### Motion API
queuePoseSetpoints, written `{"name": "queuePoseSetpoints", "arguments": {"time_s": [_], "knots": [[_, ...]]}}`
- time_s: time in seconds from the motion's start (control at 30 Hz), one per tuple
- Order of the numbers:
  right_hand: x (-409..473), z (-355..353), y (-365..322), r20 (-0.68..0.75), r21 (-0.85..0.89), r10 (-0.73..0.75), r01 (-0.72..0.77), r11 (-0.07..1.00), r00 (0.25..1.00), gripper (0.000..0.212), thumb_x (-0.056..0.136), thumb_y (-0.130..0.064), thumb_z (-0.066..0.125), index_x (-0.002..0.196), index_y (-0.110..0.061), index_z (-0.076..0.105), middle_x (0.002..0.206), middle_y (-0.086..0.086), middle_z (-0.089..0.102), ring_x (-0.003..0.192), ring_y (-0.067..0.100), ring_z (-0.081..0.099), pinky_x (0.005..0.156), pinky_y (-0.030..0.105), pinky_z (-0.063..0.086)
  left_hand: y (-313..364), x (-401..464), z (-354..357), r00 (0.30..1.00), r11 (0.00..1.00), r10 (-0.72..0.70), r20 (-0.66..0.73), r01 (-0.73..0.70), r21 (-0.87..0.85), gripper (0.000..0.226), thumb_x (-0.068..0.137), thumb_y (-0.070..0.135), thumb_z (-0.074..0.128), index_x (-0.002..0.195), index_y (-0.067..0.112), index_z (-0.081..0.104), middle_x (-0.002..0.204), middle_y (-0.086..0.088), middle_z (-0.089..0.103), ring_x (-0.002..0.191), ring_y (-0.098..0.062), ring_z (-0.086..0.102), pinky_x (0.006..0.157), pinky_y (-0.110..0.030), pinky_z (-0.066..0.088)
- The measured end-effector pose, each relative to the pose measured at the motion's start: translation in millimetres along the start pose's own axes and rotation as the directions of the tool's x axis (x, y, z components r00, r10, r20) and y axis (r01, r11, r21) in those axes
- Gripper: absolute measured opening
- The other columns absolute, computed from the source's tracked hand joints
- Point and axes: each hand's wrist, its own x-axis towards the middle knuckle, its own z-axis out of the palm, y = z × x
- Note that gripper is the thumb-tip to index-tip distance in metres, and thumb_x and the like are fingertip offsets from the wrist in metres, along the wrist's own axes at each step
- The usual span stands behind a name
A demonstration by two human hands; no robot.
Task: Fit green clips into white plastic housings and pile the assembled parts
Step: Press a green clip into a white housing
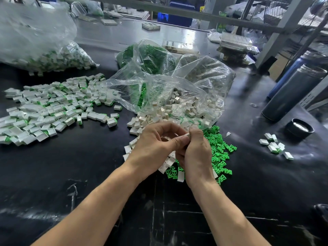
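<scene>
Black and glossy, the table (88, 157) carries everything; my left hand (152, 146) and right hand (195, 151) meet above it, fingers of both curled in a pinching grip on 1 white housing (182, 135) between them; whether a clip sits in it I cannot tell. Beneath my hands lie loose white housings (140, 124), spilling from a clear plastic bag (186, 89); loose green clips (220, 150) lie just right of my right hand. The pile of assembled parts (49, 109), white with green edges, spreads well to the left; a small cluster of assembled parts (274, 145) lies far right, near a dark flask (291, 93).
</scene>
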Motion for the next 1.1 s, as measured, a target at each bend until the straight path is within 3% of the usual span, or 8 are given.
{"name": "queuePoseSetpoints", "arguments": {"time_s": [0.1, 0.23, 0.4, 0.53, 0.73, 0.93, 1.03, 1.1], "knots": [[2.9, 0.7, 5.0, -0.044, -0.030, 0.009, -0.011, 1.000, 0.999, 0.056, 0.092, -0.052, 0.035, 0.075, -0.022, 0.078, 0.049, -0.014, 0.056, 0.044, -0.001, 0.051, 0.043, 0.014, 0.037, -0.5, -0.2, 0.2, 1.000, 1.000, 0.012, -0.004, -0.012, 0.014, 0.018, 0.082, 0.026, 0.078, 0.091, 0.011, 0.076, 0.097, -0.016, 0.075, 0.094, -0.035, 0.072, 0.094, -0.057, 0.055], [0.5, 2.0, 3.4, 0.000, 0.059, -0.017, 0.017, 0.998, 1.000, 0.055, 0.096, -0.046, 0.035, 0.057, -0.031, 0.071, 0.045, -0.015, 0.043, 0.039, 0.003, 0.037, 0.039, 0.017, 0.030, -1.7, 0.4, -0.7, 1.000, 1.000, 0.013, -0.006, -0.013, -0.004, 0.017, 0.083, 0.024, 0.078, 0.092, 0.011, 0.075, 0.096, -0.017, 0.075, 0.085, -0.031, 0.073, 0.084, -0.048, 0.060], [0.6, -0.6, 2.3, 0.043, 0.062, -0.046, 0.043, 0.997, 0.998, 0.058, 0.098, -0.051, 0.035, 0.079, -0.017, 0.078, 0.048, -0.010, 0.042, 0.041, 0.007, 0.036, 0.041, 0.019, 0.030, -1.9, 1.2, 0.2, 1.000, 1.000, 0.015, 0.008, -0.015, -0.009, 0.018, 0.084, 0.023, 0.078, 0.095, 0.009, 0.075, 0.095, -0.019, 0.074, 0.082, -0.027, 0.072, 0.082, -0.046, 0.060], [2.3, 0.1, 5.3, -0.010, -0.067, -0.082, 0.081, 0.995, 0.997, 0.052, 0.098, -0.053, 0.034, 0.075, -0.037, 0.079, 0.069, -0.005, 0.073, 0.068, 0.008, 0.069, 0.066, 0.033, 0.050, -3.1, 0.7, 1.6, 1.000, 0.999, 0.031, 0.001, -0.031, 0.033, 0.009, 0.090, 0.016, 0.078, 0.095, 0.010, 0.074, 0.099, -0.015, 0.074, 0.091, -0.032, 0.073, 0.086, -0.049, 0.060], [3.7, 3.9, 8.4, -0.097, -0.074, -0.097, 0.090, 0.993, 0.991, 0.048, 0.095, -0.050, 0.036, 0.086, -0.035, 0.081, 0.093, 0.005, 0.080, 0.097, 0.024, 0.075, 0.095, 0.053, 0.057, -0.5, -0.5, 4.3, 0.999, 0.998, 0.039, -0.010, -0.038, 0.055, 0.007, 0.091, 0.012, 0.076, 0.096, 0.007, 0.074, 0.100, -0.015, 0.075, 0.093, -0.036, 0.072, 0.086, -0.054, 0.059], [4.6, 6.2, 6.2, -0.155, -0.132, -0.149, 0.129, 0.983, 0.977, 0.048, 0.092, -0.043, 0.036, 0.071, -0.035, 0.077, 0.069, -0.005, 0.074, 0.070, 0.013, 0.070, 0.067, 0.034, 0.054, -0.4, -0.4, 6.1, 0.999, 0.999, 0.034, -0.038, -0.033, 0.033, 0.006, 0.091, 0.012, 0.076, 0.095, 0.008, 0.074, 0.098, -0.016, 0.075, 0.097, -0.043, 0.068, 0.092, -0.059, 0.055], [4.8, 7.2, 4.2, -0.150, -0.154, -0.171, 0.148, 0.977, 0.974, 0.048, 0.092, -0.041, 0.035, 0.064, -0.042, 0.074, 0.063, -0.014, 0.070, 0.064, 0.003, 0.067, 0.062, 0.025, 0.051, -1.2, -0.7, 5.5, 0.999, 0.999, 0.030, -0.042, -0.029, 0.020, 0.006, 0.091, 0.011, 0.076, 0.096, 0.007, 0.074, 0.098, -0.017, 0.075, 0.099, -0.043, 0.067, 0.094, -0.059, 0.054], [5.8, 7.1, 4.9, -0.157, -0.162, -0.177, 0.152, 0.975, 0.972, 0.049, 0.092, -0.041, 0.034, 0.061, -0.040, 0.073, 0.061, -0.015, 0.069, 0.063, 0.003, 0.066, 0.062, 0.028, 0.051, -1.3, -1.0, 5.2, 0.999, 0.999, 0.028, -0.043, -0.027, 0.017, 0.007, 0.091, 0.012, 0.075, 0.096, 0.007, 0.074, 0.098, -0.017, 0.075, 0.099, -0.042, 0.067, 0.094, -0.058, 0.054]]}}
